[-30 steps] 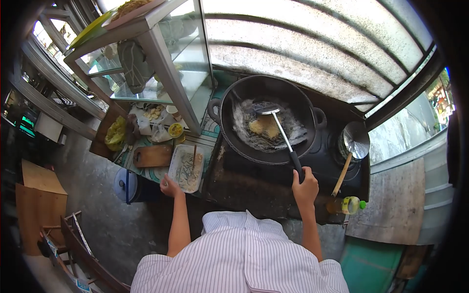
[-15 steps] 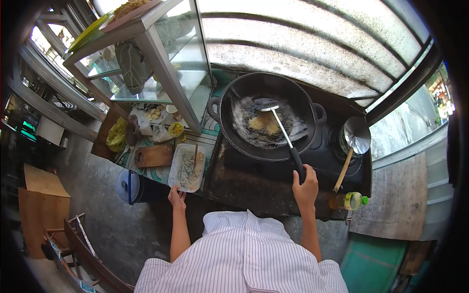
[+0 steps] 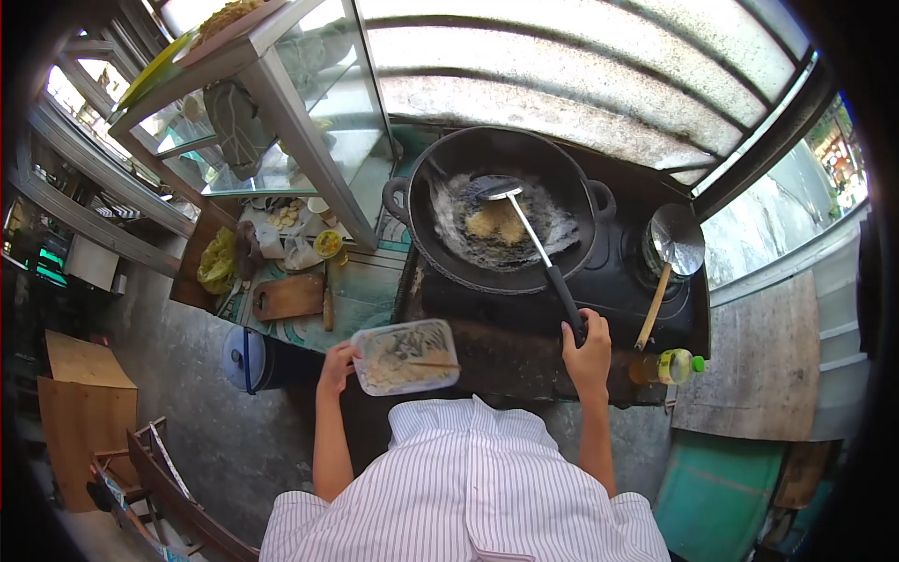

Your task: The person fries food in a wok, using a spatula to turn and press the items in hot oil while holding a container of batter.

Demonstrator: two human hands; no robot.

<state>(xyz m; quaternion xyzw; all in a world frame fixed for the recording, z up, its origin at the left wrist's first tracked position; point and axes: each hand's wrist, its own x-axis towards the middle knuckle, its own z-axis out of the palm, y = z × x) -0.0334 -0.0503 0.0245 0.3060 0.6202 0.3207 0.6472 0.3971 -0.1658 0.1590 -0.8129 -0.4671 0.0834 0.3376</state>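
Note:
My left hand (image 3: 339,367) grips the left end of a clear plastic container (image 3: 412,388), raised in front of the counter's edge. Pale, batter-like residue coats its inside, and a thin brown stick-like utensil lies across it. In my right hand (image 3: 587,354) is the black handle of a metal spatula (image 3: 532,234). The spatula's head rests inside a large black wok (image 3: 571,173), touching or just over the golden frying food (image 3: 499,223). Foamy oil surrounds that food.
A wooden cutting board (image 3: 288,297) and a knife (image 3: 328,309) lie on the left counter under a glass cabinet (image 3: 365,131). To the right are a small pan (image 3: 676,234) with a wooden handle and an oil bottle (image 3: 670,366). A lidded bucket (image 3: 245,356) stands below.
My left hand has lifted the container off the counter and moved it right, uncovering the knife. My right hand still holds the spatula in the wok. The view has shifted slightly.

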